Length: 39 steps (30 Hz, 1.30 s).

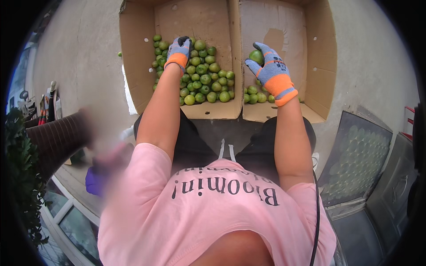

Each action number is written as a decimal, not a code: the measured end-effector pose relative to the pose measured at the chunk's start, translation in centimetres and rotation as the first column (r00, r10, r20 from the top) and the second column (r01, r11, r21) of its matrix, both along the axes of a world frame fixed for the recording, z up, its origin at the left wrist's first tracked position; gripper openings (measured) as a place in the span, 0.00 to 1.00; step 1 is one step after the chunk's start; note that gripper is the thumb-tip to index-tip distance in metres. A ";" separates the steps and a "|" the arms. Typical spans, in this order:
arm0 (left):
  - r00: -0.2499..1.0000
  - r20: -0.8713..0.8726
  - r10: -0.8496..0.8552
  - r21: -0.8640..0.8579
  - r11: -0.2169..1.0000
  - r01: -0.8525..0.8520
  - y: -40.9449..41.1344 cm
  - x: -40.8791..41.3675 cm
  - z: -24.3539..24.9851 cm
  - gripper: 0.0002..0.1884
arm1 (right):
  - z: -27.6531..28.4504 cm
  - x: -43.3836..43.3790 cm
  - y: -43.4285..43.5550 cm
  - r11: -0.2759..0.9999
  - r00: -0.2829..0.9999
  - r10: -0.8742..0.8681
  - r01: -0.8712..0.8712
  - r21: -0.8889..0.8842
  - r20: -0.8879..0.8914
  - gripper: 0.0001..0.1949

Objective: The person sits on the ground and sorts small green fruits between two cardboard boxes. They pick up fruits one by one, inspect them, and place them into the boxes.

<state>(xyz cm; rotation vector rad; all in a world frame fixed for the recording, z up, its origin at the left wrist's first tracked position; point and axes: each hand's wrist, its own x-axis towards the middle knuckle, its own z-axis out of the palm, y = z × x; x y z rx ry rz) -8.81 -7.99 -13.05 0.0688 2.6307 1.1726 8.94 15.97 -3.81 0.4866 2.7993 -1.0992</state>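
Green round fruits point(205, 79), perhaps small citrus, lie heaped in the left cardboard box point(138, 56). My left hand point(179, 50), in a blue-grey and orange knit glove, is over the upper left part of this heap; its fingers point away and down, and whether they hold a fruit is hidden. Over the right cardboard box point(319, 60), my right hand point(271, 66), gloved alike, has a larger green fruit point(256, 57) between thumb and fingers. Below that hand, several green fruits point(261, 97) lie along the near wall of the right box, partly hidden by the glove and wrist.
The two boxes stand side by side on a concrete floor point(90, 66). A patterned mat point(357, 156) lies to the right, near a dark door-like panel point(356, 232). One green fruit point(119, 54) is on the floor just left of the left box. Leafy greenery point(21, 179) is at far left.
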 end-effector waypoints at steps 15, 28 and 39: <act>0.934 0.355 -0.036 -0.749 0.586 0.307 -0.2 3.3 -2.4 0.33 | -1.4 0.5 0.6 0.974 0.973 0.028 -0.079 0.214 0.230 0.30; 0.651 0.347 -0.675 0.683 0.658 0.318 5.5 6.2 12.2 0.26 | -0.1 -0.1 -0.8 0.857 0.980 -0.088 -0.016 -0.515 -0.177 0.35; 0.778 0.325 -0.538 -0.276 0.733 0.622 5.6 5.6 6.1 0.20 | -0.2 0.5 0.3 0.992 0.975 0.066 -0.088 0.094 0.214 0.33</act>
